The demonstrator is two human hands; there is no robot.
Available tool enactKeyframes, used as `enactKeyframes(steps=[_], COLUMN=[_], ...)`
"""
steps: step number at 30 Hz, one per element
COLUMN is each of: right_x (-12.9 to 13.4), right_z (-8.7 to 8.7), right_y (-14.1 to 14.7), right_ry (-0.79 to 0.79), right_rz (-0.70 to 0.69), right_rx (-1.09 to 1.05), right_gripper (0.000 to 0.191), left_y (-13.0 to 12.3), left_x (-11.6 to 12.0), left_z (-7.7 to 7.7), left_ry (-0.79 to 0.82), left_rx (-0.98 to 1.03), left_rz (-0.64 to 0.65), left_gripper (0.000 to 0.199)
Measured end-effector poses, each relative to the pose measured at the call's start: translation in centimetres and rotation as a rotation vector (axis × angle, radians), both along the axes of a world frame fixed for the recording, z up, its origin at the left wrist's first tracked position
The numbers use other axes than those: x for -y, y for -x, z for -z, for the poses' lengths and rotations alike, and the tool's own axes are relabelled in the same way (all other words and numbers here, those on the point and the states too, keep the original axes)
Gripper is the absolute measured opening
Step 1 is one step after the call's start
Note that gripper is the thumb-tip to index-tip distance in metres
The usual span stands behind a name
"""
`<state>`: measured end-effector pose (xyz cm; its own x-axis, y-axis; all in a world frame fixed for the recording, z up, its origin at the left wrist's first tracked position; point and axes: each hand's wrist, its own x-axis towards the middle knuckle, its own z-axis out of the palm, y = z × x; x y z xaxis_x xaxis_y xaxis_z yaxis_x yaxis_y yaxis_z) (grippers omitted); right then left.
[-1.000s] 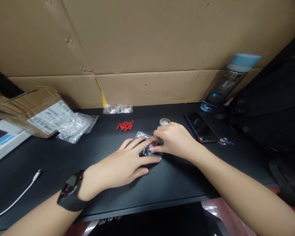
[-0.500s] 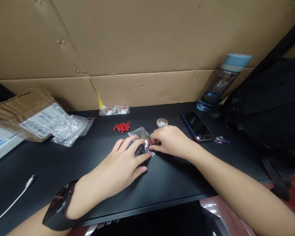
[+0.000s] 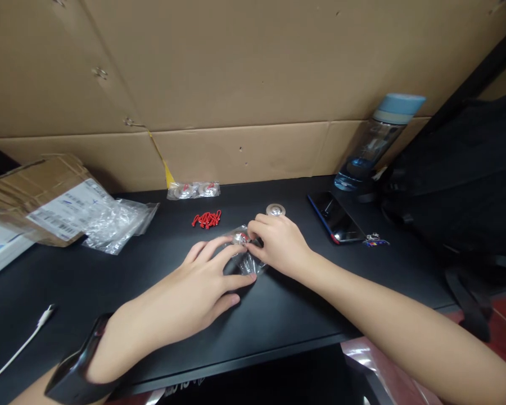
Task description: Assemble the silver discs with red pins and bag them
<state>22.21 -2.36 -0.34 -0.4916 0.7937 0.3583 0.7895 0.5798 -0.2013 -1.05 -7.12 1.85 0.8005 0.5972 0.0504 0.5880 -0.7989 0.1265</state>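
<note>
A small clear plastic bag [image 3: 249, 265] lies on the black table between my hands, with a round metallic piece and a bit of red cord showing inside. My left hand [image 3: 204, 278] rests on the bag's left side, its fingers spread. The fingers of my right hand [image 3: 278, 242] are pinched together at the bag's upper right, by the red cord. Just behind my right hand sits a loose round metal disc [image 3: 275, 209]. Several red cord loops [image 3: 207, 219] are piled beyond my left hand. Two bagged discs [image 3: 193, 190] lie by the cardboard wall.
A cardboard box [image 3: 63, 202] and crumpled clear bags [image 3: 118, 222] are at the left, above a white cable [image 3: 27, 340]. To the right are a phone [image 3: 336, 216], a keychain [image 3: 376, 241], a blue-capped bottle [image 3: 375, 140] and a black backpack [image 3: 459, 185].
The metallic piece in the bag has moved up and left, and more of the bag's lower part shows. Both hands have shifted slightly left.
</note>
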Motion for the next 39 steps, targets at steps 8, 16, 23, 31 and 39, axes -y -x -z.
enactKeyframes(steps=[8,16,23,31,39], right_x=[-0.7,-1.9,-2.1,-2.8,-2.2], right_z=[-2.5,-1.2,-1.5,-1.1,0.5], right_y=[-2.7,-3.0,-2.9,-2.8,-1.9], right_ry=[0.273,0.308,0.312,0.431,0.260], right_rz=[-0.397,-0.437,-0.380,-0.131,0.059], right_rx=[-0.221,-0.140,-0.207,-0.385,-0.164], right_gripper=[0.013,0.023,0.005,0.013,0.017], left_y=[1.8,0.0,0.5,0.2,-1.2], left_x=[-2.4,-4.3,-4.7,-5.0,-4.6], left_z=[-1.1,1.3,0.6,1.0,2.4], left_ry=[0.014,-0.104,-0.038,0.160,-0.037], left_rx=[0.119,0.169,0.229,0.422,0.320], left_rz=[-0.002,-0.130,-0.156,-0.361,-0.498], left_gripper=[0.035,0.019,0.007,0.021,0.031])
